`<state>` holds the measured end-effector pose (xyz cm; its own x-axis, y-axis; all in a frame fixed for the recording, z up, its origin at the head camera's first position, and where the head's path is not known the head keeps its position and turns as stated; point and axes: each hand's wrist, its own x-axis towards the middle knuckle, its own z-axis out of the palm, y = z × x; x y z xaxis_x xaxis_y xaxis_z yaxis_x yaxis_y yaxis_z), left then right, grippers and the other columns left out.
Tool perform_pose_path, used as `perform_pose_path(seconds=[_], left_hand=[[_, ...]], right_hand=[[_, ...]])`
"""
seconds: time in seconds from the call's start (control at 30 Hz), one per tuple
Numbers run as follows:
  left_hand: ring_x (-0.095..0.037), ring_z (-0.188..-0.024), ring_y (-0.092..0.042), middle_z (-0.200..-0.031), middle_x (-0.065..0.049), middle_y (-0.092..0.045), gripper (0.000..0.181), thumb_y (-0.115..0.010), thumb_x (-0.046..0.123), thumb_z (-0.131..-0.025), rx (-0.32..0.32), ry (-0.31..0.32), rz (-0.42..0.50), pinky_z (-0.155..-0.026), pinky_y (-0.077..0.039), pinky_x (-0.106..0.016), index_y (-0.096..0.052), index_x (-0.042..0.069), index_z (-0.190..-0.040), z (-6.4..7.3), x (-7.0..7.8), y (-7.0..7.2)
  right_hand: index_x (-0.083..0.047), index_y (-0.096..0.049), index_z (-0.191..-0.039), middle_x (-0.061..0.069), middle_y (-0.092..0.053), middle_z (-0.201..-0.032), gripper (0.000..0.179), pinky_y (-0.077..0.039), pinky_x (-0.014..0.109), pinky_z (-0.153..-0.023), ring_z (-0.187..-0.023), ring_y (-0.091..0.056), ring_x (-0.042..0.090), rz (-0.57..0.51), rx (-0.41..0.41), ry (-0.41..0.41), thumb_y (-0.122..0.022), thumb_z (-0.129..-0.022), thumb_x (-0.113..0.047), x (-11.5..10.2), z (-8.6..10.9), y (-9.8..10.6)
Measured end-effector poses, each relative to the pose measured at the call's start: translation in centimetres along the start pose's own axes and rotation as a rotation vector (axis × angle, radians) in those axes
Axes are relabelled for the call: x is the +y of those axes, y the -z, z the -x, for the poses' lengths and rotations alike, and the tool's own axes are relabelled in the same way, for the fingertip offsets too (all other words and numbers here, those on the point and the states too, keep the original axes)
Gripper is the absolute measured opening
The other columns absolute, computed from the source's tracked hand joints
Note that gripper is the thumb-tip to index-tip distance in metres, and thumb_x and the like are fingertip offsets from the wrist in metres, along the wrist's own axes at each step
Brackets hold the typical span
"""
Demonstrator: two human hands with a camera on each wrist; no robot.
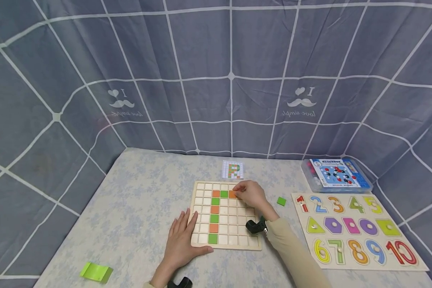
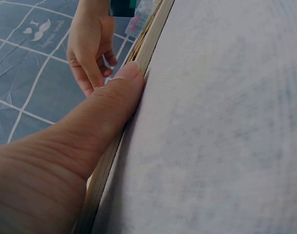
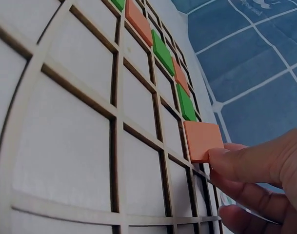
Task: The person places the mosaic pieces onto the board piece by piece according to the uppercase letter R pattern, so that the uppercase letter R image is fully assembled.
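A square wooden grid board [image 1: 237,247] lies on the table. Orange and green square tiles fill one of its columns in alternation, with a green tile [image 1: 224,194] beside the column's top. My right hand [image 1: 253,196] pinches an orange tile [image 3: 203,140] between thumb and fingers over the top row, right of that green tile. In the right wrist view this tile is tilted against the grid slats. At the board's near left corner rests my left hand [image 1: 181,242], fingers spread, its thumb [image 2: 114,95] along the front edge.
Behind the board lies a small pattern card [image 1: 233,170]. A loose green tile [image 1: 281,201] is to the right, before a number-and-shape puzzle board [image 1: 360,232] and a clear plastic box [image 1: 336,176]. A bright green curved piece [image 1: 96,273] sits at front left.
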<state>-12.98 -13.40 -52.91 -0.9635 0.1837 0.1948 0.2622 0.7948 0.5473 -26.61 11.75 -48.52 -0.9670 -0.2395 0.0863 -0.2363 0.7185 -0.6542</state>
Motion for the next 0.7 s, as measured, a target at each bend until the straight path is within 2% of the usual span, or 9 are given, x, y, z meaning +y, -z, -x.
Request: perform_pose_path(seconds=[0.7], left_hand=[[-0.038,-0.140,-0.015,-0.150,-0.023,-0.026,0.115,-0.074,0.070,-0.061,-0.020,0.021,-0.006,-0.109,-0.010,-0.055,-0.034,0.005,-0.147,-0.06,0.10,0.05]], right_hand=[[-0.020,-0.077,-0.089,-0.008,-0.061,-0.077,0.006,-0.043,0.029,-0.056,-0.066,-0.053,0.010,0.097,-0.022,-0.042,-0.074,-0.084,-0.023,0.04,-0.25,-0.25]])
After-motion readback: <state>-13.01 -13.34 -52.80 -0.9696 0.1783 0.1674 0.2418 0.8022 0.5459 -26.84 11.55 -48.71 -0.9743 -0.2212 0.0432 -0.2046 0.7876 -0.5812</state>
